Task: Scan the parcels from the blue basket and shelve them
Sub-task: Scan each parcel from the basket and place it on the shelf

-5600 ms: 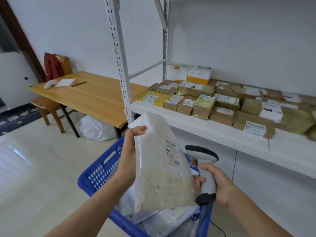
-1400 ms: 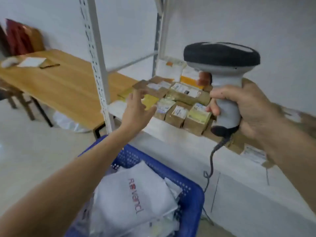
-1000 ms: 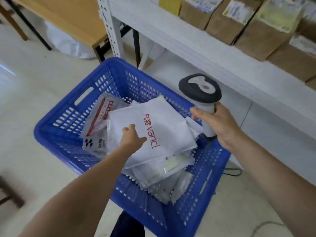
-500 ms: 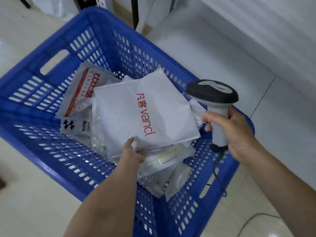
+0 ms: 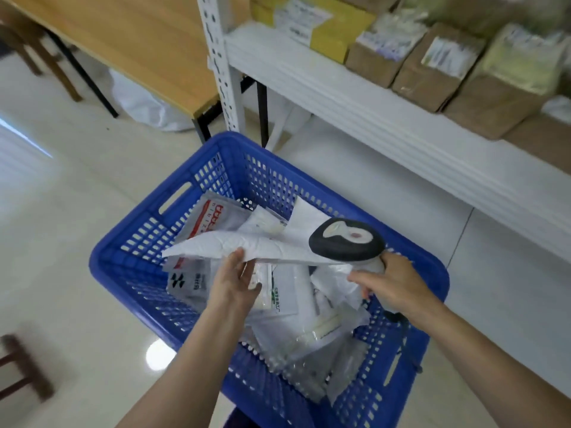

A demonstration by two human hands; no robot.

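Observation:
The blue basket (image 5: 129, 264) sits on the floor below me, holding several plastic mailer parcels. My left hand (image 5: 234, 279) pinches the near edge of a white mailer bag (image 5: 222, 245) and holds it lifted, nearly edge-on, above the pile. My right hand (image 5: 392, 288) grips the handle of a grey barcode scanner (image 5: 346, 239), whose black-rimmed head is over the right end of that bag. A red-and-grey printed parcel (image 5: 210, 223) lies at the back left of the basket.
A white shelf (image 5: 370, 112) runs along the upper right, carrying brown cardboard boxes (image 5: 432, 75) and a yellow box (image 5: 333, 35). A perforated white upright (image 5: 219, 63) stands behind the basket. A wooden table (image 5: 129, 35) is at upper left, and a dark stool (image 5: 21, 366) at lower left.
My left hand has lifted the white mailer from flat on the pile to tilted edge-on. The scanner has dropped closer over it. My view has pulled back to show the shelf.

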